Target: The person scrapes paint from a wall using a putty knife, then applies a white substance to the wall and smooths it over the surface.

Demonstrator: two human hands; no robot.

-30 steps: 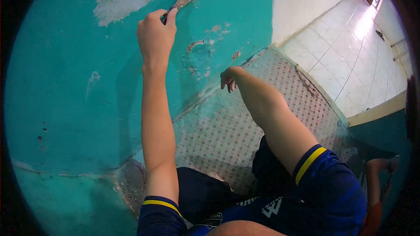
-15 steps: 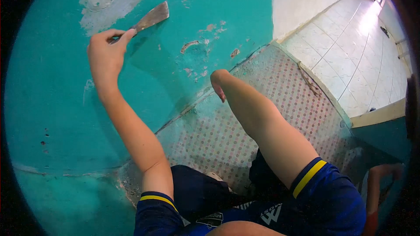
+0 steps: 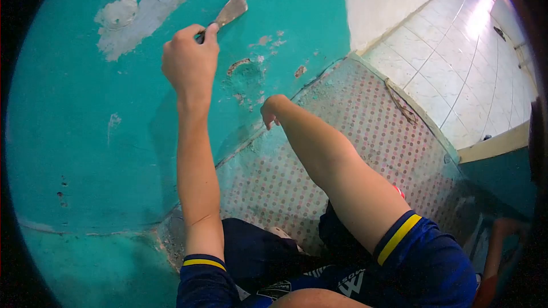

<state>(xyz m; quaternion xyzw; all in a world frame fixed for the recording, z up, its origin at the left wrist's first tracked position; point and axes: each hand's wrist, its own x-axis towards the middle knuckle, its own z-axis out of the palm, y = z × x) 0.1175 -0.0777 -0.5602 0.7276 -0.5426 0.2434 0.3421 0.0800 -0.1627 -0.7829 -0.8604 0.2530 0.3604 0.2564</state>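
My left hand (image 3: 191, 60) grips the handle of a putty knife (image 3: 234, 9) in front of the turquoise wall (image 3: 137, 154). Its flat metal blade points up and right, over a small chipped spot. To the left of the hand is a grey bare patch (image 3: 154, 14) with a round pale lump at one end. My right hand (image 3: 270, 113) hangs bent at the wrist close to the foot of the wall, its fingers drooping and partly hidden behind the wrist. It holds nothing that shows. Chipped paint (image 3: 242, 68) marks the wall between the two hands.
Below the wall lies a dusty dotted floor covering (image 3: 342, 137) with crumbs of paint along the edge. A raised sill (image 3: 411, 102) separates it from white floor tiles (image 3: 451, 63). Another person's arm (image 3: 499, 245) shows at the lower right.
My left hand has carried the putty knife to the right along the wall, away from the grey patch. My right hand has shifted slightly left.
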